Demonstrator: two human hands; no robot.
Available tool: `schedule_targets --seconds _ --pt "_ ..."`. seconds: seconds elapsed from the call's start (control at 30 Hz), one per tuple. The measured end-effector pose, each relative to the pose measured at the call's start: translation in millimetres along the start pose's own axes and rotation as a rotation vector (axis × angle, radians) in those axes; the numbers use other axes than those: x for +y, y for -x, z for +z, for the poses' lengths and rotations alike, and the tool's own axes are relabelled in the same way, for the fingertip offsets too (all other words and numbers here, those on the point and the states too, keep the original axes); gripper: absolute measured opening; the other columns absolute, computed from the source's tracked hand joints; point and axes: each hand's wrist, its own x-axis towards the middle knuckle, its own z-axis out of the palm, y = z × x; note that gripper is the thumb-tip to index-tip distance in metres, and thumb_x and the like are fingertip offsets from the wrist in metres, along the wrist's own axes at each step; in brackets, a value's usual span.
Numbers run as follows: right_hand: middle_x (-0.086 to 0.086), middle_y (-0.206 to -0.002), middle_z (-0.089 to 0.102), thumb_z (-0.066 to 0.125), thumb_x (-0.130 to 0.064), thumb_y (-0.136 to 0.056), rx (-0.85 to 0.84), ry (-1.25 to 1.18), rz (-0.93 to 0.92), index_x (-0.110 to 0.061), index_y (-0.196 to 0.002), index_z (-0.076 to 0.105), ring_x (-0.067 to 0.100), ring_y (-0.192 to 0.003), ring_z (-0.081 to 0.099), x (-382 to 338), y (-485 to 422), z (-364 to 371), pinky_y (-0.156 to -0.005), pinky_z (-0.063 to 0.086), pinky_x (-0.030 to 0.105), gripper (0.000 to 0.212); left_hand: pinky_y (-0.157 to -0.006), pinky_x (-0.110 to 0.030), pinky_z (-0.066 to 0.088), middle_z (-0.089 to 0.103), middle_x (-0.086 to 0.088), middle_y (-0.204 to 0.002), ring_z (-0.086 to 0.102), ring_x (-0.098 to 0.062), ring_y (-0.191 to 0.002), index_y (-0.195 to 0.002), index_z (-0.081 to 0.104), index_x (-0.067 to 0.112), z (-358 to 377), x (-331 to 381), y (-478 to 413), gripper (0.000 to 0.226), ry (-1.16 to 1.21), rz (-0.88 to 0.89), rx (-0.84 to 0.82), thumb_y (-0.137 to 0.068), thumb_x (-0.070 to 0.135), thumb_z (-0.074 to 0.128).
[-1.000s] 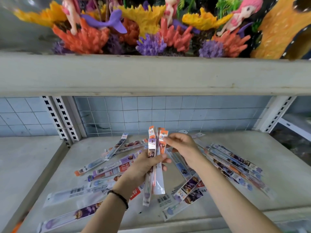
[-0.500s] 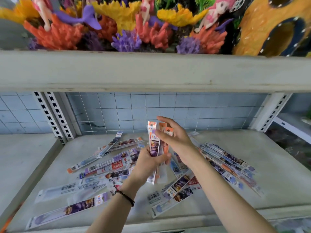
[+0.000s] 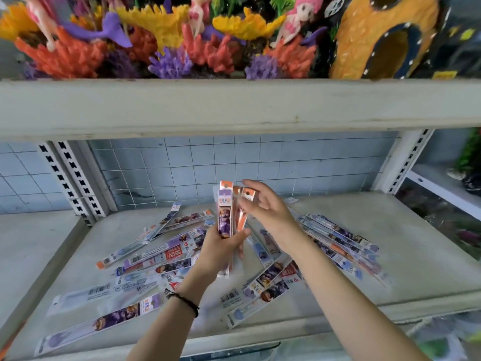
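My left hand (image 3: 221, 252) grips a small upright bundle of long narrow packets (image 3: 226, 217) with purple and orange labels, held above the shelf. My right hand (image 3: 263, 207) is just right of the bundle's top, fingers spread and loosely bent. Its fingertips are beside an orange-tabbed packet top (image 3: 247, 194); whether they touch it I cannot tell. Several more of the same flat packets (image 3: 161, 252) lie scattered over the grey shelf (image 3: 406, 259) below both hands, on the left, the right (image 3: 338, 237) and near the front edge.
An upper shelf board (image 3: 234, 105) runs across above my hands, loaded with colourful coral ornaments (image 3: 169, 40) and a yellow house ornament (image 3: 382, 37). Slotted uprights (image 3: 70, 181) stand left and right (image 3: 406, 162). A blue tiled wall (image 3: 260, 162) closes the back.
My right hand has let go of the packet tops it pinched and has opened its fingers. Both hands and the bundle have risen slightly; the camera view has shifted.
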Motion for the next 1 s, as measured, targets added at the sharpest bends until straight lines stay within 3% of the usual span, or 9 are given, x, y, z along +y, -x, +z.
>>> schedule_targets --seconds 0.1,0.2,0.3,0.5,0.57,0.63,0.8,0.93,1.0 --pt "-0.017 -0.12 0.06 0.062 -0.036 -0.088 0.055 0.089 0.033 -0.03 -0.123 0.057 -0.008 -0.105 0.055 13 13 -41 -0.089 0.045 0.016 0.036 -0.041 -0.027 0.038 0.056 -0.005 -0.05 0.047 -0.025 -0.046 -0.073 0.053 0.01 8 8 -4 0.026 0.074 -0.014 0.043 -0.087 0.028 0.065" --pt "-0.016 -0.112 0.066 0.068 -0.031 -0.085 0.127 0.262 0.096 -0.029 -0.109 0.064 0.003 -0.107 0.06 36 22 -92 -0.095 0.045 0.025 0.024 -0.039 -0.023 0.038 0.057 -0.008 -0.06 0.052 -0.023 -0.044 -0.092 0.056 0.009 33 18 -4 0.023 0.204 -0.063 0.005 -0.091 0.032 0.058" --pt "-0.005 -0.11 0.067 0.074 -0.026 -0.08 0.286 0.516 0.187 -0.018 -0.11 0.067 0.015 -0.106 0.061 63 31 -142 -0.09 0.044 0.024 0.031 -0.041 -0.027 0.05 0.06 -0.008 -0.068 0.06 -0.018 -0.045 -0.107 0.052 0.006 69 23 -7 0.02 0.4 -0.139 -0.032 -0.095 0.023 0.053" --pt "0.002 -0.114 0.065 0.064 -0.079 -0.057 0.079 1.117 0.315 -0.03 -0.117 0.063 0.026 -0.108 0.059 85 40 -211 -0.085 0.05 0.035 0.077 -0.066 -0.04 0.056 0.068 -0.003 -0.074 0.063 -0.019 -0.059 -0.11 0.058 0.012 140 8 -25 0.025 0.386 -0.232 0.072 -0.09 0.028 0.062" --pt "-0.002 -0.115 0.064 0.064 -0.082 -0.054 0.029 1.127 0.293 -0.034 -0.119 0.064 0.023 -0.108 0.058 91 37 -226 -0.083 0.049 0.032 0.08 -0.065 -0.033 0.051 0.068 -0.001 -0.083 0.064 -0.016 -0.067 -0.106 0.059 0.019 158 7 -28 0.019 0.375 -0.235 0.095 -0.09 0.03 0.061" --pt "-0.005 -0.113 0.065 0.076 -0.06 -0.064 0.017 1.075 0.261 -0.034 -0.116 0.066 0.02 -0.104 0.06 95 32 -239 -0.078 0.047 0.029 0.059 -0.069 -0.033 0.051 0.068 0.001 -0.082 0.064 -0.014 -0.068 -0.097 0.059 0.024 171 7 -30 0.01 0.348 -0.25 0.129 -0.09 0.032 0.061" --pt "-0.005 -0.074 0.072 0.081 -0.033 -0.065 -0.022 0.845 0.299 -0.025 -0.089 0.074 0.016 -0.075 0.069 102 26 -269 -0.067 0.052 0.031 0.026 -0.093 -0.057 0.046 0.07 -0.009 -0.1 0.064 -0.036 -0.1 -0.103 0.064 0.026 195 4 -31 0.038 0.316 -0.24 0.212 -0.074 0.05 0.072" --pt "-0.001 -0.063 0.069 0.073 -0.034 -0.07 0.036 0.836 0.216 -0.023 -0.08 0.071 0.018 -0.063 0.067 105 24 -281 -0.058 0.051 0.032 0.015 -0.082 -0.052 0.047 0.068 -0.015 -0.098 0.061 -0.038 -0.091 -0.103 0.063 0.019 209 1 -26 0.046 0.312 -0.261 0.225 -0.07 0.05 0.073" --pt "0.002 -0.059 0.066 0.069 -0.037 -0.074 0.072 0.859 0.178 -0.021 -0.077 0.068 0.021 -0.059 0.064 106 23 -286 -0.052 0.047 0.03 0.017 -0.089 -0.055 0.047 0.068 -0.017 -0.099 0.061 -0.034 -0.09 -0.106 0.061 0.015 212 -1 -26 0.042 0.302 -0.275 0.239 -0.076 0.043 0.07"
